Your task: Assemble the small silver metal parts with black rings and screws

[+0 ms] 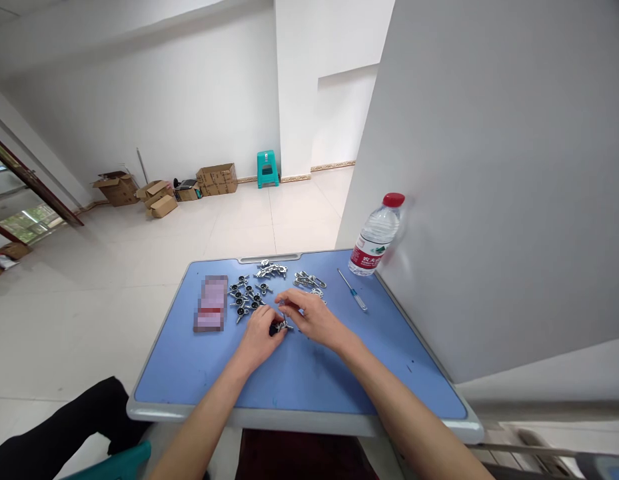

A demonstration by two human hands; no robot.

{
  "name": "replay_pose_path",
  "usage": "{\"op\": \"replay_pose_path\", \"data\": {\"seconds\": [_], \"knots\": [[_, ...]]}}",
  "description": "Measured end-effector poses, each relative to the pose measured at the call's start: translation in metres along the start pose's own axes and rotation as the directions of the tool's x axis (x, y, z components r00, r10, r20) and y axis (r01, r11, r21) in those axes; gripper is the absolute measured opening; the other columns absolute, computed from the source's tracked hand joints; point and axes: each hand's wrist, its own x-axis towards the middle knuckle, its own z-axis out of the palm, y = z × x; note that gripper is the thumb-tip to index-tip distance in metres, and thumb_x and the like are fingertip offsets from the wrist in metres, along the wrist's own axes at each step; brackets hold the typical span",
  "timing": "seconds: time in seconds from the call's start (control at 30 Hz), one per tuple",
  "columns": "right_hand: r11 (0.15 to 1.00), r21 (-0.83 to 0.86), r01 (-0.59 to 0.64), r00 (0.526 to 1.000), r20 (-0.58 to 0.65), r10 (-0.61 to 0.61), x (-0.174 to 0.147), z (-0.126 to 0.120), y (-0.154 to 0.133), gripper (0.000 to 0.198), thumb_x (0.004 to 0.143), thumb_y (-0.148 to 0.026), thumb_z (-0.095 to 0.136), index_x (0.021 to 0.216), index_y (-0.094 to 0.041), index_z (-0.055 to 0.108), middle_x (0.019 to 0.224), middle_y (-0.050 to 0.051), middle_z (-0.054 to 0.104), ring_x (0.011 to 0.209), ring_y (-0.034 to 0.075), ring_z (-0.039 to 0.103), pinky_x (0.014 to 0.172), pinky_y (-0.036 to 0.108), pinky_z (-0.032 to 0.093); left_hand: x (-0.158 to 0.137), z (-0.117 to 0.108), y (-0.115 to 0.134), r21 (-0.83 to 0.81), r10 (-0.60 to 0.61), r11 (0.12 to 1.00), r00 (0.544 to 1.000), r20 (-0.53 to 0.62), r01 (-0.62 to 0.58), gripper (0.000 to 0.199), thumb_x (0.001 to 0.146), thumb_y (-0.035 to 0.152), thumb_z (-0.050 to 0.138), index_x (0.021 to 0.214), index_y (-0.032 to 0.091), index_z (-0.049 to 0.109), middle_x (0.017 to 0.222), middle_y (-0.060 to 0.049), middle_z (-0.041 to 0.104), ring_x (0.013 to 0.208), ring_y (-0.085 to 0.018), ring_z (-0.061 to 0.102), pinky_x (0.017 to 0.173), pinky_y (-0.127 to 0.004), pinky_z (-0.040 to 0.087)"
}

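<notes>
At the middle of the blue table [189, 373], my left hand [260, 333] is closed around a small black-and-metal part [279, 327], pressing it near the tabletop. Just above that part, my right hand [312, 319] is curled with thumb and fingers close together; what lies between them, if anything, is too small to name. Several similar metal pieces with round black centres [249, 291] lie beyond my left hand. Behind them is a pile of silvery metal plates [270, 270]. Oblong metal loops [310, 280] lie past my right hand, which partly covers another metal piece [318, 293].
To the right lies a screwdriver [358, 299], near a red-capped water bottle [375, 241] against the grey partition [499, 200]. A pixelated purple item [212, 303] lies at left. Beyond are a teal stool [268, 168] and cardboard boxes [217, 179]. A person's dark-clothed leg [69, 427] shows lower left.
</notes>
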Motion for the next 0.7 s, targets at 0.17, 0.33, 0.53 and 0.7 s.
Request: {"op": "replay_pose_path", "data": {"seconds": [0.17,0.33,0.53,0.7], "knots": [[0.981,-0.179,-0.068,0.990,-0.134,0.044,-0.002,0.007,0.011,0.022,0.094,-0.018,0.040,0.105,-0.020,0.058,0.081,0.006,0.067,0.069,0.018,0.060,0.066,0.029,0.043,-0.001,-0.001,0.002,0.019,0.008,1.000,1.000,-0.017,-0.008,0.011,0.080,0.011,0.056,0.076,0.020,0.052,0.083,-0.002,0.058,0.084,-0.019,0.054,0.076,-0.033,0.046],[0.976,-0.212,-0.042,0.987,-0.160,0.007,-0.004,0.016,0.014,0.021,0.095,-0.027,0.045,0.108,-0.021,0.060,0.091,0.009,0.070,0.075,0.021,0.063,0.068,0.031,0.045,-0.001,0.001,0.002,0.034,0.007,0.999,1.000,-0.008,-0.006,0.009,0.080,0.012,0.056,0.077,0.020,0.052,0.085,-0.002,0.059,0.086,-0.021,0.055,0.078,-0.035,0.046],[0.999,-0.044,-0.013,0.991,-0.135,0.007,-0.002,0.018,0.009,0.023,0.095,-0.020,0.042,0.108,-0.024,0.060,0.088,0.006,0.069,0.078,0.018,0.063,0.075,0.031,0.048,-0.001,0.003,-0.003,0.036,0.013,0.999,1.000,-0.014,-0.012,0.009,0.081,0.014,0.057,0.077,0.020,0.052,0.086,-0.003,0.059,0.086,-0.021,0.055,0.079,-0.036,0.046],[0.999,0.029,0.033,0.999,0.007,-0.033,-0.001,0.007,0.006,0.029,0.097,-0.021,0.037,0.118,-0.025,0.058,0.081,0.003,0.065,0.080,0.018,0.060,0.078,0.033,0.049,-0.001,0.004,-0.005,0.043,0.030,0.999,0.999,-0.014,-0.029,0.008,0.080,0.014,0.057,0.079,0.020,0.053,0.088,-0.003,0.060,0.088,-0.021,0.056,0.081,-0.037,0.046]]}}
